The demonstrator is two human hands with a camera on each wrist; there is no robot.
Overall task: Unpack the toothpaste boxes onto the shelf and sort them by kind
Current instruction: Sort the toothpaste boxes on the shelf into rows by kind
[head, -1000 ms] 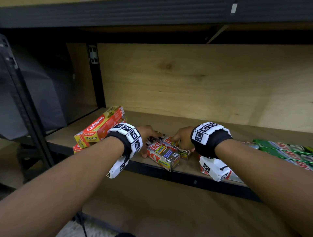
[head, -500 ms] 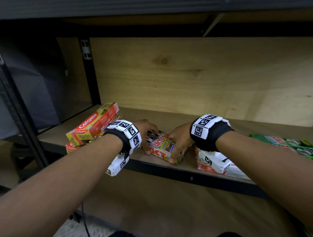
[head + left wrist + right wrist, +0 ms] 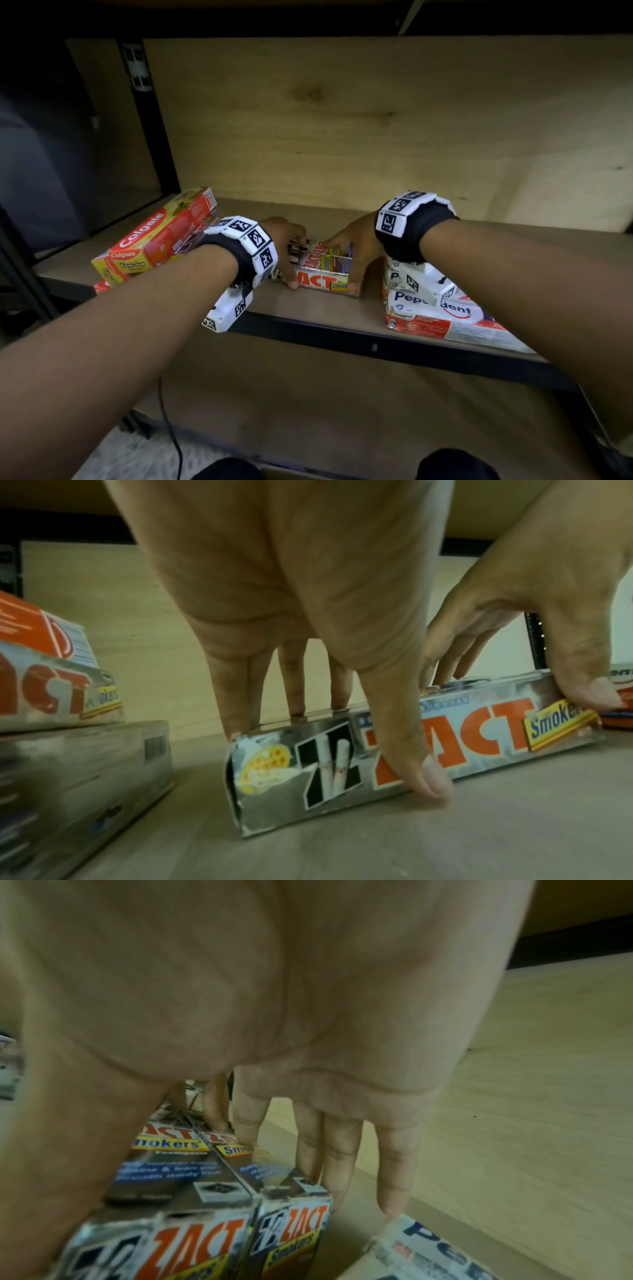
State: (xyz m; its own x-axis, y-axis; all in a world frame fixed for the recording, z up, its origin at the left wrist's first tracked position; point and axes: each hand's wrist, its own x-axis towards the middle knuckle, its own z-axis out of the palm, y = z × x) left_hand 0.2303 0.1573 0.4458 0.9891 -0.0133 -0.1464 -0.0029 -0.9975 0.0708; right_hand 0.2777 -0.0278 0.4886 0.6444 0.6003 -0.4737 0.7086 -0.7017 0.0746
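Two silver Zact boxes (image 3: 323,270) lie side by side near the front edge of the wooden shelf (image 3: 308,308), and both hands clamp them from opposite ends. The left hand (image 3: 287,240) has its thumb on the front face and its fingers (image 3: 294,680) over the back edge; the right hand (image 3: 352,246) has its thumb at the near right corner and its fingers down behind the far box. Half a second ago the boxes sat at an angle under the hands; now they lie squarer to the shelf front, pressed together. The view has also drawn closer and dipped, so the green boxes seen earlier at the right are out of the picture. To the left, a red and yellow Colgate box (image 3: 154,236) rests tilted on a stack that holds another Zact box (image 3: 51,693). To the right, just beside the right wrist, lies a stack of white Pepsodent boxes (image 3: 445,315).
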